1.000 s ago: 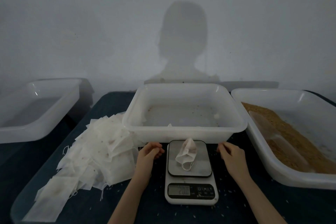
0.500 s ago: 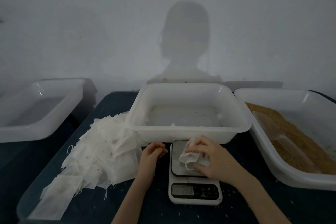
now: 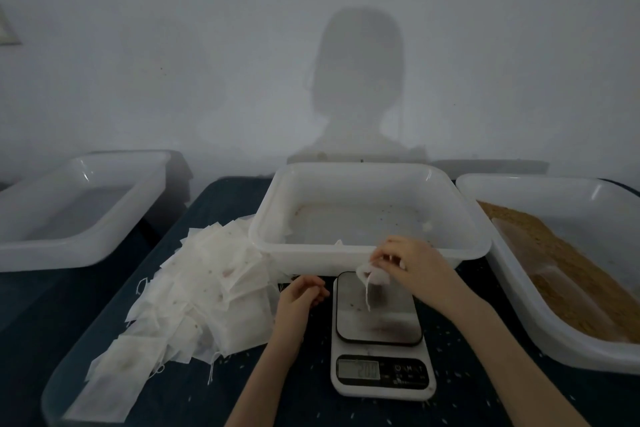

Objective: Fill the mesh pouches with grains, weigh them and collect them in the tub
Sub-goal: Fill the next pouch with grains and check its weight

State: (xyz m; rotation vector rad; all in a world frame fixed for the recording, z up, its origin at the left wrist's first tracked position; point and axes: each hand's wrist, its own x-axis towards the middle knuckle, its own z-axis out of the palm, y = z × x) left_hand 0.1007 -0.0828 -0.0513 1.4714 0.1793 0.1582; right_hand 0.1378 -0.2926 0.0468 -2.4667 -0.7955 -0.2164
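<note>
Dark table (image 3: 242, 392): right hand (image 3: 415, 263) pinches pouch (image 3: 374, 276) above scale (image 3: 379, 308); left hand (image 3: 299, 293) loosely curled, holding nothing, beside scale.

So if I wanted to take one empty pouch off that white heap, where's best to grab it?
Pinch a loose corner of a pouch at the near edge of the pouch heap, coming in from the front. There the flat squares fan out singly with corners and strings sticking free; farther back they overlap thickly against the middle tub.
</note>
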